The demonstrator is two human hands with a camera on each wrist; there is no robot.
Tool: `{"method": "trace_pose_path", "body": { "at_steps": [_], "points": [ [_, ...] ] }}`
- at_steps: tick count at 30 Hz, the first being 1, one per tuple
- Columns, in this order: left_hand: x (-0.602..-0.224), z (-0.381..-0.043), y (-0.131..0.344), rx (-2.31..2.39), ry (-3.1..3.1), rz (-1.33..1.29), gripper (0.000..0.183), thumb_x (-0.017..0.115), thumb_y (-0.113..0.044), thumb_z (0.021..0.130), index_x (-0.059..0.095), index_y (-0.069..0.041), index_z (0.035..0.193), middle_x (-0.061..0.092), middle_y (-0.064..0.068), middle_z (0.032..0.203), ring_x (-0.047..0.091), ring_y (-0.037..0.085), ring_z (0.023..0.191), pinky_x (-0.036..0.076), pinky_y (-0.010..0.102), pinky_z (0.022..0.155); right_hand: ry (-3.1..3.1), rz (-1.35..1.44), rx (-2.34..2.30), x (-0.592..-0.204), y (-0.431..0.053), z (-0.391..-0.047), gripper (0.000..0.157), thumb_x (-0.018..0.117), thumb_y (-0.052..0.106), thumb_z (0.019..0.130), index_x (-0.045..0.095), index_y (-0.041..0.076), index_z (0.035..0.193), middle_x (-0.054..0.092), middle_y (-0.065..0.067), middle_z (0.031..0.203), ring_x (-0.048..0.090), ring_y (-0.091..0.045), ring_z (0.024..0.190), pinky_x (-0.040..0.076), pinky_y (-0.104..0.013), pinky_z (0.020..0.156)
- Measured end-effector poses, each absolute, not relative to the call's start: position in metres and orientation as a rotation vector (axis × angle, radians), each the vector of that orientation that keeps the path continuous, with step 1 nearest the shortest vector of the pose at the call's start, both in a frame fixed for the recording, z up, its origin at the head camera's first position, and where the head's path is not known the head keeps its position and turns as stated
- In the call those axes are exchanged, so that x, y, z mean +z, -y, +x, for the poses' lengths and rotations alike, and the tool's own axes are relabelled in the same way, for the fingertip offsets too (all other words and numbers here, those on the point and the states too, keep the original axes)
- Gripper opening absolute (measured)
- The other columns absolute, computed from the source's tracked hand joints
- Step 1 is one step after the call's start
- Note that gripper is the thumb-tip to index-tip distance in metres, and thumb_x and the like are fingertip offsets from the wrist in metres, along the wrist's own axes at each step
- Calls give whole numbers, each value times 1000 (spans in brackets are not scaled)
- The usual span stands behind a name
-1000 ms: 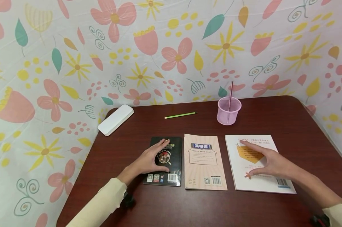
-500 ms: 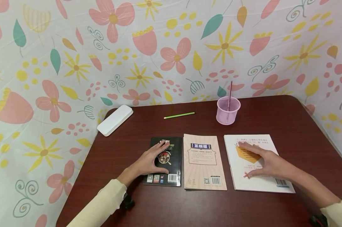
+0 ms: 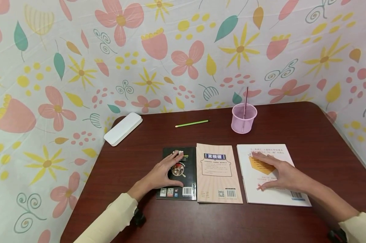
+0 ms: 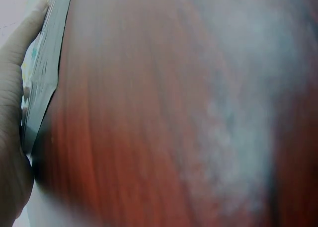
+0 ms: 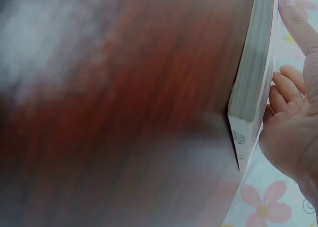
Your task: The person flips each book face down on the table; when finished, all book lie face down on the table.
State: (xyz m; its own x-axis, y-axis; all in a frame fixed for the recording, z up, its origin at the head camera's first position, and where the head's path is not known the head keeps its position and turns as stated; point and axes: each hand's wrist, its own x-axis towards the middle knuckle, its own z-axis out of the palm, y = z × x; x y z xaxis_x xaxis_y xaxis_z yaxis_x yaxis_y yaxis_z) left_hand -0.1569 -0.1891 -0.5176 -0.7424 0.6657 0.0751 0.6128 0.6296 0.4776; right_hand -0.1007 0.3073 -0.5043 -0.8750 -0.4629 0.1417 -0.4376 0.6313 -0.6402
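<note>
Three books lie side by side on the dark table in the head view. My left hand (image 3: 160,172) rests on the black book (image 3: 190,172), thumb and fingers spread across its cover. In the middle is a beige book (image 3: 217,187) with a blue title label; the black one sits right against its left edge. Over on the right, my right hand (image 3: 284,175) lies spread on the larger white book (image 3: 274,197), which has an orange shape on its cover. The right wrist view shows this white book's thick page edge (image 5: 251,68) beside the hand.
A white case (image 3: 124,129) sits at the back left of the table (image 3: 201,222). Near the back edge lies a green pencil (image 3: 192,123). A pink mesh cup (image 3: 243,123) with one pencil standing in it is further right. Floral cloth (image 3: 119,77) hangs behind.
My left hand has slid the black book right, closing its gap to the beige one. My right hand has shifted the white book left. The beige book has stayed put.
</note>
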Motion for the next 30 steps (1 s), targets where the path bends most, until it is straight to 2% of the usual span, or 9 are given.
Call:
{"method": "trace_pose_path", "body": {
  "at_steps": [3, 5, 13, 30],
  "points": [
    [-519, -157, 188, 739, -2735, 1086, 118, 90, -62, 78, 29, -19, 170, 22, 11, 175, 24, 34, 160, 37, 69, 114, -2779, -756, -1097, -502, -305, -100, 112, 97, 52, 67, 47, 18, 161, 42, -22, 164, 37, -53, 148, 10, 0, 108],
    [-520, -158, 187, 739, -2736, 1089, 118, 90, -62, 78, 29, -19, 170, 23, 12, 175, 25, 35, 159, 37, 70, 114, -2776, -762, -1098, -502, -303, -100, 111, 97, 51, 67, 48, 18, 161, 43, -22, 164, 36, -56, 147, 9, -1, 109],
    [-520, -158, 182, 719, -2744, 1110, 120, 91, -63, 75, 32, -19, 169, 25, 10, 175, 23, 31, 160, 37, 65, 117, -2761, -751, -1074, -503, -299, -103, 113, 96, 54, 67, 48, 16, 161, 42, -22, 165, 35, -55, 148, 8, -1, 109],
    [-516, -158, 178, 698, -2733, 1069, 119, 92, -61, 76, 31, -19, 170, 24, 9, 175, 20, 28, 161, 35, 64, 119, -2739, -746, -1091, -501, -299, -104, 112, 97, 51, 67, 48, 16, 161, 41, -22, 165, 32, -56, 149, 7, -3, 109]
  ]
}}
